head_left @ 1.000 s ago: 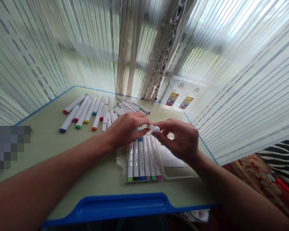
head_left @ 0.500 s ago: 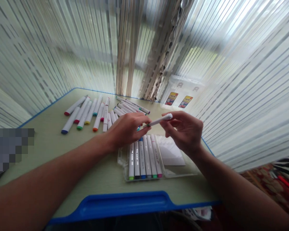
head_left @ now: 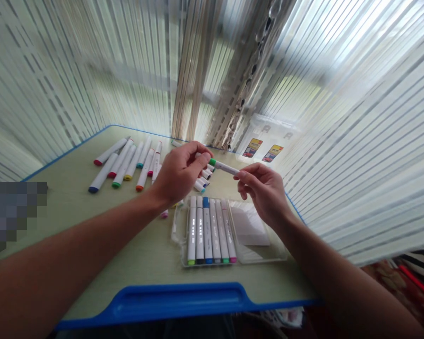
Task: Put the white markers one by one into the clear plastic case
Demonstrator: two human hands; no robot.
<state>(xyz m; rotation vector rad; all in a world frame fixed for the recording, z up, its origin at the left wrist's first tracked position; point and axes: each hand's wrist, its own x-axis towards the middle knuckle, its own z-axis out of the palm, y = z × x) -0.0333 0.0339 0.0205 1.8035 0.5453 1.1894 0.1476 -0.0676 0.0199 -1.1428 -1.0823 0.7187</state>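
Observation:
My left hand (head_left: 182, 172) pinches one end of a white marker (head_left: 226, 167) that has a green band (head_left: 212, 162) just beyond the fingertips. Thumb and fingers of my right hand (head_left: 263, 190) grip the marker's other end. It is held nearly level above the table. Below it lies an opened clear plastic case (head_left: 212, 265), with several white markers (head_left: 207, 230) side by side in its left half. A pale sheet (head_left: 250, 226) shows in the right half. My left hand hides part of the loose markers behind it.
Several loose markers (head_left: 127, 162) with coloured ends lie at the table's left back. A clear container (head_left: 259, 136) with two labels stands at the back right, by the string curtain (head_left: 134, 70). The table (head_left: 102, 235) has a blue edge with a front groove (head_left: 180, 299).
My left hand has moved up and its fingers have shifted along the marker. The marker has turned, its right end now lower than its left. My right hand has moved slightly down.

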